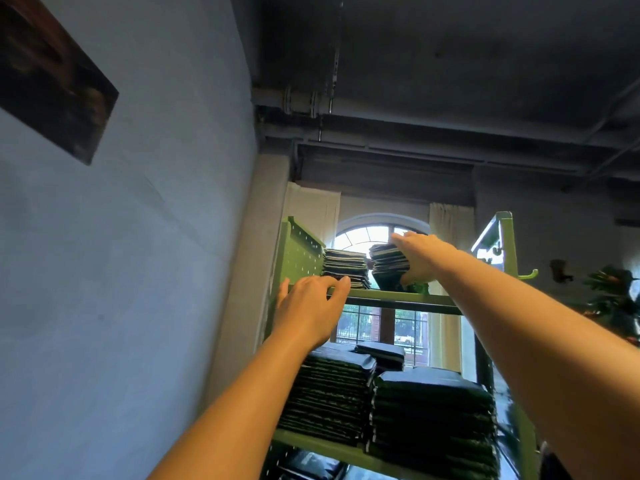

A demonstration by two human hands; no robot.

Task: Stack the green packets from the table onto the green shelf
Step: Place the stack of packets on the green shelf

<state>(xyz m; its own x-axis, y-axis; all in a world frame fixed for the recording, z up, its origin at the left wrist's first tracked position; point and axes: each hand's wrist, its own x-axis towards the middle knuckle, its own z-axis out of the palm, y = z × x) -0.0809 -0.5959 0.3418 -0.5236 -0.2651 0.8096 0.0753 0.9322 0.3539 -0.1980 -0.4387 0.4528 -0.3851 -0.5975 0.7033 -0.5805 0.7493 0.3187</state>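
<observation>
Daylight is pouring in from the arched window (372, 237) at the centre of the frame, and its panes are blowing out to near white. Everything in front of it is reading as backlit: the packet stacks (344, 268) on the green shelf (398, 299) are showing as dark slabs with little surface detail. The ceiling across the upper right is sitting in deep shadow, grainy and soft. The wall (121, 271) on the left is catching a cool, even bluish light. Straight lines are bowing toward the edges (the wide lens is stretching both forearms at the bottom). The far right edge is looking blurred, possibly from motion.
</observation>
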